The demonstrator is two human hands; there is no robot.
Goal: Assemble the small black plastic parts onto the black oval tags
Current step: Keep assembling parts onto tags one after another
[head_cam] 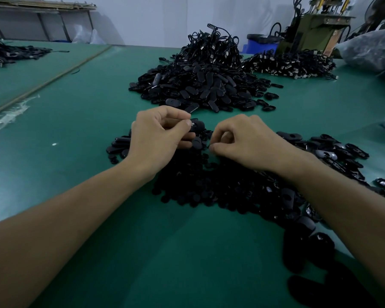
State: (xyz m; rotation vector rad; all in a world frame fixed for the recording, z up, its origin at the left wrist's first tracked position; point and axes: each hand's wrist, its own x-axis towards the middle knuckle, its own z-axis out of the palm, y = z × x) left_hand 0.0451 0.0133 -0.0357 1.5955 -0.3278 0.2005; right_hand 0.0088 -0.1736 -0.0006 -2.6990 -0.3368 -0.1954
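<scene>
My left hand (158, 134) pinches a black oval tag (198, 126) between thumb and fingers, just above the near pile. My right hand (242, 141) is curled over the heap of small black plastic parts (209, 183), thumb and forefinger pinched together at a tiny black piece (210, 145) that I can barely make out. The two hands are a few centimetres apart. A big mound of black oval tags (200, 90) rises on the green table (98, 121) beyond my hands.
Behind the mound lies a tangle of black cords with metal ends (211, 47), and more of them spread to the right (293, 65). Loose tags trail right of my right wrist (333, 152). A plastic bag (371, 50) and a machine (313, 30) stand at the far right.
</scene>
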